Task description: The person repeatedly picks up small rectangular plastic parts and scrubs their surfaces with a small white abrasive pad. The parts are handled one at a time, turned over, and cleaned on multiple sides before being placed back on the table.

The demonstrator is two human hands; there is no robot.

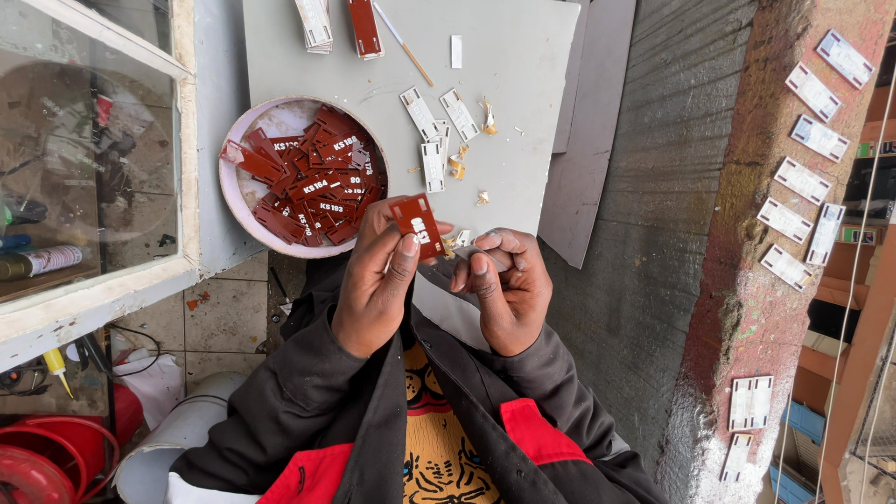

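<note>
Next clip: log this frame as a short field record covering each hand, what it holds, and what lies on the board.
left hand: pinches a dark red tag with white characters
right hand: curled closed, contents hidden
bowl: round, pale, piled with dark red tags
grey board: bears the bowl, white tags, shavings, a thin stick
ledge on the right: rows of white tags

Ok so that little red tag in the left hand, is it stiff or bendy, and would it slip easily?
The red tag probably is stiff: it stays flat though the left hand pinches only one end. It looks thin and small, so likely light. Its smooth face may be a bit slippery, like the tags heaped loosely in the bowl.
</note>
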